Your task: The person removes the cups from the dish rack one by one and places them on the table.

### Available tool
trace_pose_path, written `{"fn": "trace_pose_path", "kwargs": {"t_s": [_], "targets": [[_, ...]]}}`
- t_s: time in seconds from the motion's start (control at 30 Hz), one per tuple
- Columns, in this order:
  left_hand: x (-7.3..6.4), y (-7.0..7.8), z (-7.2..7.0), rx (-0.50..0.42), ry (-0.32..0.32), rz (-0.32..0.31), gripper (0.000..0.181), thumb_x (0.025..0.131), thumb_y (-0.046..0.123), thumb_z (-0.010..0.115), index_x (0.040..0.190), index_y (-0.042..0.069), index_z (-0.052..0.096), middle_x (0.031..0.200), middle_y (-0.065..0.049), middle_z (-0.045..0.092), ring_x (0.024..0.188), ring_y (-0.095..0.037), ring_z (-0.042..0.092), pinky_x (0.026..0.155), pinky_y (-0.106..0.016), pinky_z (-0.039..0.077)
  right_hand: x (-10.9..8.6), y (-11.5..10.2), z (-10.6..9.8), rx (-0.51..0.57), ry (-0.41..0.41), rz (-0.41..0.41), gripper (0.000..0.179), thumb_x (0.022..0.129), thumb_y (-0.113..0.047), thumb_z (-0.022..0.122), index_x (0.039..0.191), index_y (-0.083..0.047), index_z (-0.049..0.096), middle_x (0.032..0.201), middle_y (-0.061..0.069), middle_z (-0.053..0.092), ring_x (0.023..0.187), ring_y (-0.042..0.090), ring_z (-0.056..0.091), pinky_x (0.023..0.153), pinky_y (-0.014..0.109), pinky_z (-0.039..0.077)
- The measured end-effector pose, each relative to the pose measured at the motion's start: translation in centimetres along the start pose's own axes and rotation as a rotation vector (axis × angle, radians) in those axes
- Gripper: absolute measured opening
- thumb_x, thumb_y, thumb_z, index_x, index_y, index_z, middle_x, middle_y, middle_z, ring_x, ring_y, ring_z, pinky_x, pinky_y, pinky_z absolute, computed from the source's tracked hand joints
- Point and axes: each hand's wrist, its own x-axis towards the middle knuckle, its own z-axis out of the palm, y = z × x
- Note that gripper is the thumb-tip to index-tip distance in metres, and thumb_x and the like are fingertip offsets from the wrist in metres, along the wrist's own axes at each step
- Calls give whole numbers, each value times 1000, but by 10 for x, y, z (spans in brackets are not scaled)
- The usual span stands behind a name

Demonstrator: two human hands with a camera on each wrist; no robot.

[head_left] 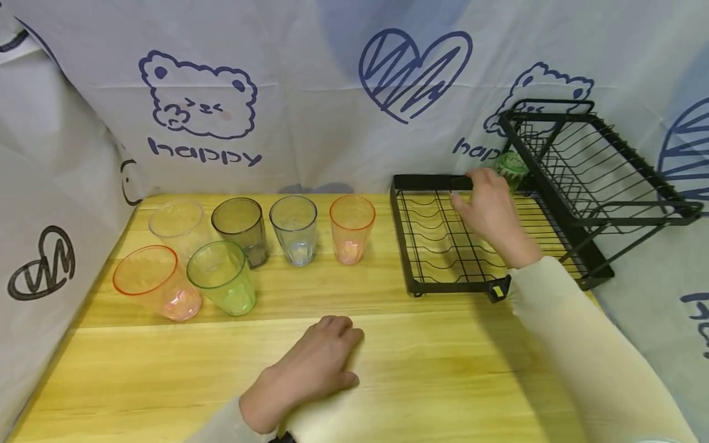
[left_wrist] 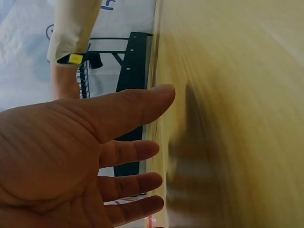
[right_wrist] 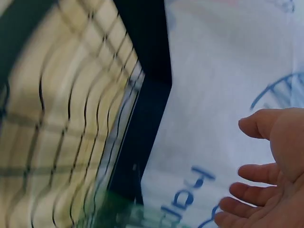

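My right hand (head_left: 490, 206) is over the lower tier of a black wire dish rack (head_left: 402, 246), fingers apart and holding nothing. Just beyond it, at the rack's back under the raised tier, stands a green glass (head_left: 512, 166), partly hidden by the frame. In the right wrist view that glass (right_wrist: 123, 211) shows blurred at the bottom, apart from the fingers (right_wrist: 254, 192). My left hand (head_left: 318, 354) hovers low above the wooden table with nothing in it. Its thumb (left_wrist: 137, 107) and fingers are spread loosely in the left wrist view.
Left of the rack stand several tumblers: a red-rimmed one (head_left: 351, 231), a blue one (head_left: 295, 231), a dark grey one (head_left: 239, 227), a clear one (head_left: 177, 224), a green one (head_left: 224, 280) and an orange one (head_left: 155, 280). Printed cloth (head_left: 310, 111) hangs behind the table (head_left: 415, 357).
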Motion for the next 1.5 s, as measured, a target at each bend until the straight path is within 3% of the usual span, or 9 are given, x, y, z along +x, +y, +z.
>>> {"fn": "trace_pose_path", "kwargs": {"t_s": [0.37,0.47,0.6,0.7,0.8,0.83,0.97,1.2,1.5], "targets": [[-1,1,7,31,-44,-11,69,82,40,90,138,10,64,148,-18,57,141,-40,50,119,-58,43,50,42,-12,-92,-35,152,88,109,-40,47,166,6,0,171,35,6,161,47,6,129,65,13],[-1,1,7,44,-48,-16,68,82,40,90,138,11,64,148,-17,56,142,-39,49,118,-57,43,58,46,-13,-87,-71,201,90,109,-43,44,165,8,-6,161,42,28,152,51,31,123,65,28],[-1,1,7,56,-50,-13,68,83,41,90,138,11,64,148,-16,56,142,-38,49,118,-56,43,66,52,-11,-50,-118,237,89,111,-40,41,163,9,-12,112,34,63,103,50,63,89,60,53],[-1,1,7,63,-48,-8,68,83,42,90,138,12,64,147,-16,57,141,-38,50,118,-56,43,71,57,-11,-64,-145,275,90,111,-41,40,163,5,-18,137,40,53,125,50,55,97,60,49],[0,1,6,75,-47,-6,67,83,43,89,137,12,64,147,-15,57,141,-37,51,118,-55,44,75,61,-12,-126,-172,317,90,110,-44,38,163,2,-19,167,42,11,154,54,21,119,67,32],[0,1,6,79,-46,-5,67,83,44,89,137,12,64,147,-15,57,140,-37,51,118,-54,44,77,61,-13,-148,-178,335,90,110,-44,37,164,1,-19,169,39,-8,157,56,6,124,68,23],[0,0,5,94,-46,-5,67,83,45,89,136,13,64,145,-14,58,140,-36,52,118,-54,44,83,62,-11,-214,-185,380,89,110,-43,36,164,2,-18,167,39,-17,156,60,2,127,66,18],[0,-2,4,93,-48,-18,68,83,46,89,137,13,64,146,-14,57,140,-36,51,118,-54,44,90,61,-6,-175,-142,342,82,111,-33,41,166,1,-9,170,32,-21,155,61,5,125,72,15],[-1,-3,3,95,-57,-27,69,83,47,89,137,13,64,145,-12,57,140,-35,52,118,-53,45,92,59,-4,-150,-178,344,82,111,-36,48,168,-2,1,174,25,11,159,50,8,129,64,15]]}}
